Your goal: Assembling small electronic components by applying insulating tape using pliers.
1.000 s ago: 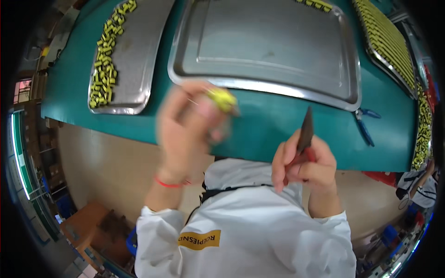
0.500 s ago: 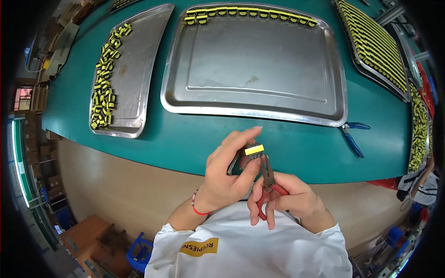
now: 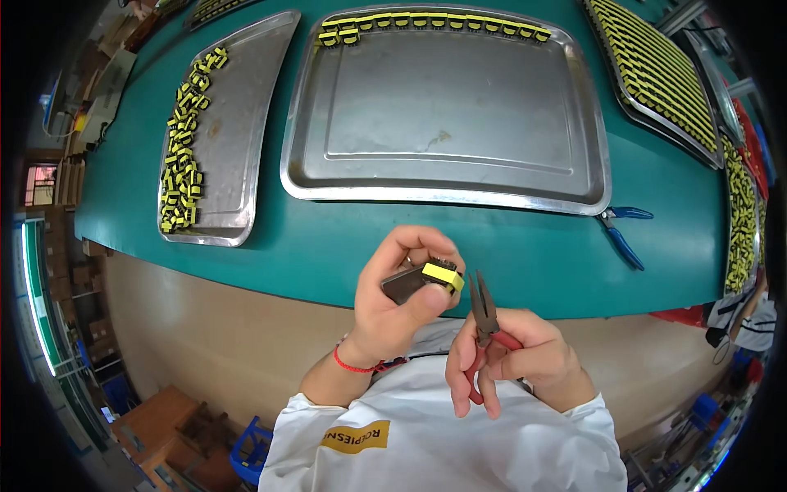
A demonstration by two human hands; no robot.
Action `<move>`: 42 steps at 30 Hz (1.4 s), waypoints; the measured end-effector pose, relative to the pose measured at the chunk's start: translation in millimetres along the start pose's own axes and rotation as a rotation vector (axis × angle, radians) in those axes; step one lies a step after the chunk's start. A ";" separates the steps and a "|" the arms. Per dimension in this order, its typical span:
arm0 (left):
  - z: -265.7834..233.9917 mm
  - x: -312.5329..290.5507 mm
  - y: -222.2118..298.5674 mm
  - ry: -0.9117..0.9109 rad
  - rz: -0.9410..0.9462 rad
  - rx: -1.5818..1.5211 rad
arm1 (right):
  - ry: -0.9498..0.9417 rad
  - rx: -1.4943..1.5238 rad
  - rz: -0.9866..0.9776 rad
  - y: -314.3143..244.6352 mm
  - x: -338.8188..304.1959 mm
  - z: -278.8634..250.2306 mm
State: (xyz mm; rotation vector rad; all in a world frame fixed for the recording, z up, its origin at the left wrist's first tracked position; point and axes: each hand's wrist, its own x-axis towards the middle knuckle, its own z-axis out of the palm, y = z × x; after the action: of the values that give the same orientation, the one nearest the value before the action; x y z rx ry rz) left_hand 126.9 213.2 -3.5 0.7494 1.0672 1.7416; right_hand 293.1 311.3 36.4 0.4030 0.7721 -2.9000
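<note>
My left hand (image 3: 392, 299) is closed round a small black-and-yellow transformer (image 3: 443, 276), gripped between thumb and fingers. A flat dark metal piece (image 3: 403, 285) also sits in its palm; its kind I cannot make out. In my right hand (image 3: 525, 357) are needle-nose pliers (image 3: 485, 316) with red handles. Their jaws are slightly apart and point upward, just right of the transformer and not touching it. Beyond my hands lies a large metal tray (image 3: 451, 195), with a row of similar transformers (image 3: 438, 20) along its far edge and a short second row at the left.
A narrower metal tray (image 3: 238, 164) at left holds a heap of transformers (image 3: 182, 156). Blue-handled cutters (image 3: 623, 238) lie on the green table (image 3: 525, 254) right of the large tray. Farther right stand a tray of neatly rowed transformers (image 3: 656, 70) and a loose pile (image 3: 740, 217).
The pliers have come away from the transformer, down and to the right. My left hand has turned, tilting the transformer and exposing the dark metal piece. The view has shifted slightly.
</note>
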 end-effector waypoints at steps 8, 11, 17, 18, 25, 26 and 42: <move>-1.4 -0.2 -2.2 -0.161 -0.070 -0.213 | -0.002 0.008 0.090 -0.4 2.6 3.5; -3.8 -1.5 -1.2 -0.187 -0.102 -0.177 | -0.001 0.014 0.097 1.2 2.3 4.0; -6.5 0.7 1.5 -0.230 -0.124 -0.172 | 0.070 0.000 0.104 1.8 3.4 11.5; -6.9 2.4 2.7 -0.233 -0.126 -0.171 | 0.071 0.002 0.100 3.7 2.7 6.9; -12.1 7.0 3.1 -0.054 0.261 0.452 | 0.052 -0.072 -0.058 10.7 1.6 -3.5; -18.1 8.4 1.5 -0.101 0.495 0.618 | 0.042 -0.086 -0.076 10.5 0.6 -4.4; 3.1 4.1 5.9 0.013 0.523 0.758 | 0.079 -0.158 -0.026 21.8 10.6 -3.3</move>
State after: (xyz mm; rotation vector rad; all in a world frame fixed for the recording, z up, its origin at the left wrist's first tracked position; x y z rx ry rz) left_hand 125.6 216.8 3.3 1.5997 1.6757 1.7361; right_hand 287.5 293.6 20.3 0.4955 1.0180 -2.8349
